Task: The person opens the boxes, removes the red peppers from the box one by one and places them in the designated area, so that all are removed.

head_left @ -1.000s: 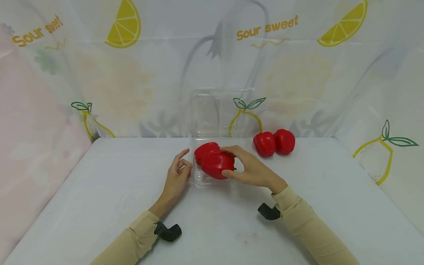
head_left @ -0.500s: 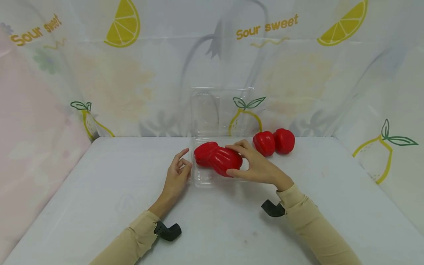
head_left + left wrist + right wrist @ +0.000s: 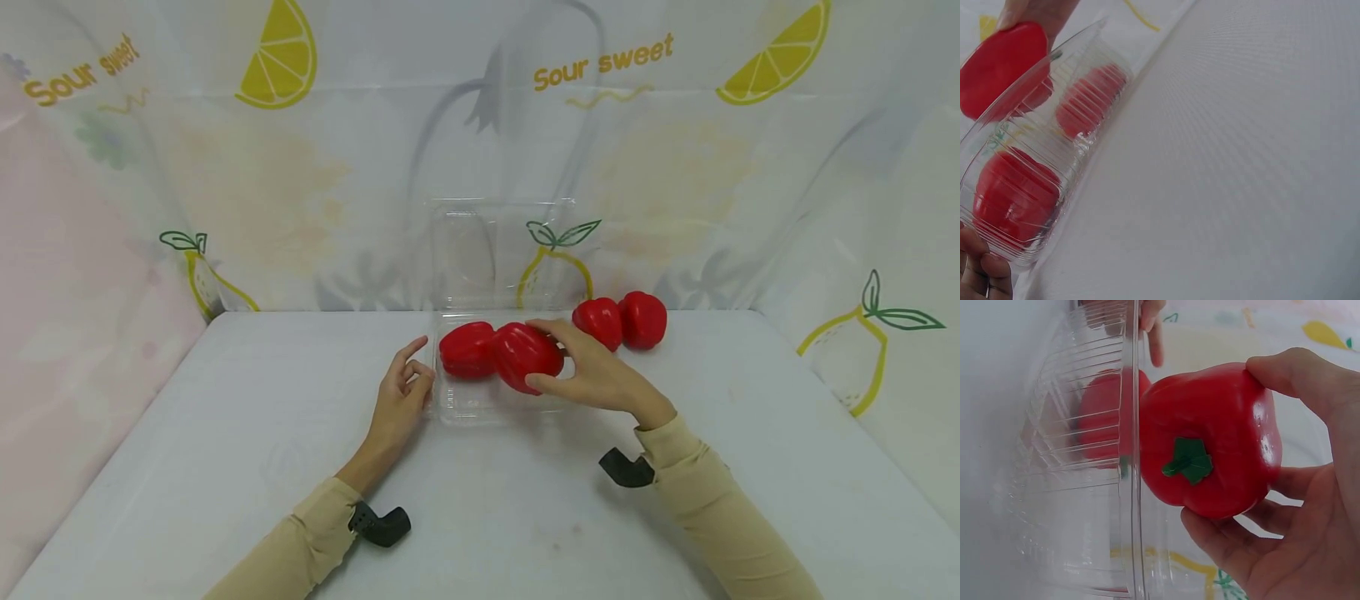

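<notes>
Between the curled fingers and thumb of my right hand (image 3: 600, 371) is a red bell pepper (image 3: 1210, 437) with a green stem. It is held tilted above the base of a clear plastic clamshell container (image 3: 468, 410), and the right wrist view shows its stem end. Inside the container's left part lies another red bell pepper (image 3: 467, 351). My left hand (image 3: 403, 398) grips the container's left side, index finger raised and the other fingers bent against the wall (image 3: 997, 272).
Two more red bell peppers (image 3: 597, 323) stand side by side on the white table (image 3: 480, 517), behind and right of the container. The raised transparent lid (image 3: 465, 250) stands upright near a printed cloth backdrop (image 3: 360, 150).
The right hand has moved the held pepper rightward and slightly back, away from the pepper lying in the container, which shows more fully. My left hand has stayed put.
</notes>
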`<state>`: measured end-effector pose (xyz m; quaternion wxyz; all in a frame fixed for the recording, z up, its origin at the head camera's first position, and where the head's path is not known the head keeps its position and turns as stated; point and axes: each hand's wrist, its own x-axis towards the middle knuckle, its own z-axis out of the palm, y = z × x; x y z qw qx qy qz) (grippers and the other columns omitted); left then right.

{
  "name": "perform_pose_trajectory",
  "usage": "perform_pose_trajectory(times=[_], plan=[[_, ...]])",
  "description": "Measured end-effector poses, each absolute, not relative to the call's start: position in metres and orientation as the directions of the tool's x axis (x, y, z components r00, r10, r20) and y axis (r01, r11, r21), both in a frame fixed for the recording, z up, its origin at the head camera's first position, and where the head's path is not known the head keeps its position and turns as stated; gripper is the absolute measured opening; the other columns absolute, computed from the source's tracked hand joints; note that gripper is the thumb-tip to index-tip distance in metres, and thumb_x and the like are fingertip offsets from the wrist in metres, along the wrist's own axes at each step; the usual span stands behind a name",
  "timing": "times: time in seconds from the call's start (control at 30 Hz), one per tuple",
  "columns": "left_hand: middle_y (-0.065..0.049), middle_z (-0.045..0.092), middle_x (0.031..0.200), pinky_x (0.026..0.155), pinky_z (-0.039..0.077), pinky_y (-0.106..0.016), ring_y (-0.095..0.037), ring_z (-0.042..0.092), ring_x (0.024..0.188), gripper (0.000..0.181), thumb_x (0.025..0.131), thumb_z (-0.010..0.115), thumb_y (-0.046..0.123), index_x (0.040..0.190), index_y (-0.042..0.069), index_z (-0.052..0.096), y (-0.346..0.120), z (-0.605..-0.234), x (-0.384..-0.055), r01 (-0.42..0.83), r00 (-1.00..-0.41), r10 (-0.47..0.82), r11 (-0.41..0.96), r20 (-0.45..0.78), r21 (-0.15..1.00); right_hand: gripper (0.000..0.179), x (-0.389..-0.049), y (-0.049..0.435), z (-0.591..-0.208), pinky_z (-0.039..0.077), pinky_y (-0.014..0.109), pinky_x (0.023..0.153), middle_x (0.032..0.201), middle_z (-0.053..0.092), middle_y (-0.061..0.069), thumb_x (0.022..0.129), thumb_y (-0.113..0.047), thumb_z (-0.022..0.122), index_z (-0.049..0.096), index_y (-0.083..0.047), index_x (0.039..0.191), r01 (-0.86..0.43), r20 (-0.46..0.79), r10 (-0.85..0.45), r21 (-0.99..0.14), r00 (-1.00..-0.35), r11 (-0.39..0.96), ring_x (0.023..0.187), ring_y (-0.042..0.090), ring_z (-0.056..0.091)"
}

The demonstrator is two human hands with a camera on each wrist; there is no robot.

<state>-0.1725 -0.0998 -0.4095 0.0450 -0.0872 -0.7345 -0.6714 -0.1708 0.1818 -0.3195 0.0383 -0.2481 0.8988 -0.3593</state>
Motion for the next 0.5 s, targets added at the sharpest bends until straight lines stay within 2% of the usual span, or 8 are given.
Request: perform_pose_trajectory(times=[0.23,0.5], plan=[[-0.020,0.050,0.093,0.057,0.039,-0.016,-0.005,0.042,0.057,0.050,0.095,0.043,0.004,0.143,0.017,0.036,-0.100,-0.409,-0.172,0.201,-0.978,0.068,0.084,0.196,0.976,0.073,-0.171,0.189,-0.315,0.053,0.043,0.084,0.131,0.048,-0.001,0.077,-0.034,0.076,0.039,-0.022,0.138,-0.423,0.131,-0.468,-0.679,-0.874,0.599,0.116,0.022,0.048],[-0.019,0.050,0.093,0.057,0.039,-0.016,-0.006,0.042,0.057,0.050,0.096,0.043,0.003,0.143,0.016,0.036,-0.100,-0.409,-0.173,0.182,-0.982,0.065,0.081,0.177,0.980,0.075,-0.173,0.196,-0.310,0.055,0.039,0.080,0.129,0.050,0.003,0.076,-0.038,0.076,0.038,-0.020,0.138,-0.336,0.064,-0.402,-0.674,-0.913,0.658,0.117,0.025,0.048]])
